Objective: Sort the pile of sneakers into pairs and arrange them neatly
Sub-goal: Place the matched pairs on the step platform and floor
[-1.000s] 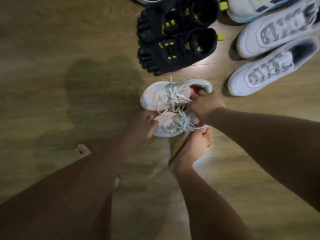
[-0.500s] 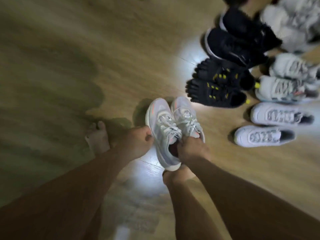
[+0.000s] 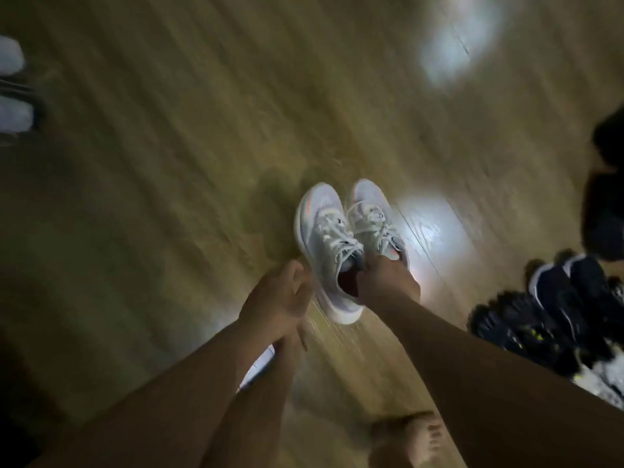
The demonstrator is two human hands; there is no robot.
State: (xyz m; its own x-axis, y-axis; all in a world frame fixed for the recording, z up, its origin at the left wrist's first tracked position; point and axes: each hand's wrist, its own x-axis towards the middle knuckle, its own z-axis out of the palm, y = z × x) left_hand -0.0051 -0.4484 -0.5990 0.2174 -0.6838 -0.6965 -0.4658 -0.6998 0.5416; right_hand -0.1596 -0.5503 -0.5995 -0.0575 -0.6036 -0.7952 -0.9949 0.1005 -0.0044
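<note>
Pinching both heel collars together, the right hand (image 3: 388, 282) holds the white sneakers (image 3: 324, 231) side by side over the middle of the wooden floor (image 3: 152, 163). Their toes point away from the person, long axes running straight on from the fingers. The left hand (image 3: 277, 298) hovers just beside the left shoe's heel, fingers loose and seemingly holding nothing, though blur hides any touch. The dark sneakers (image 3: 557, 298) lie well apart, toward the floor's right side.

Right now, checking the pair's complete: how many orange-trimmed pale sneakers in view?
2: one sneaker, its mate beside it, centre, both in the right hand. Blurred pile may hide more.
</note>
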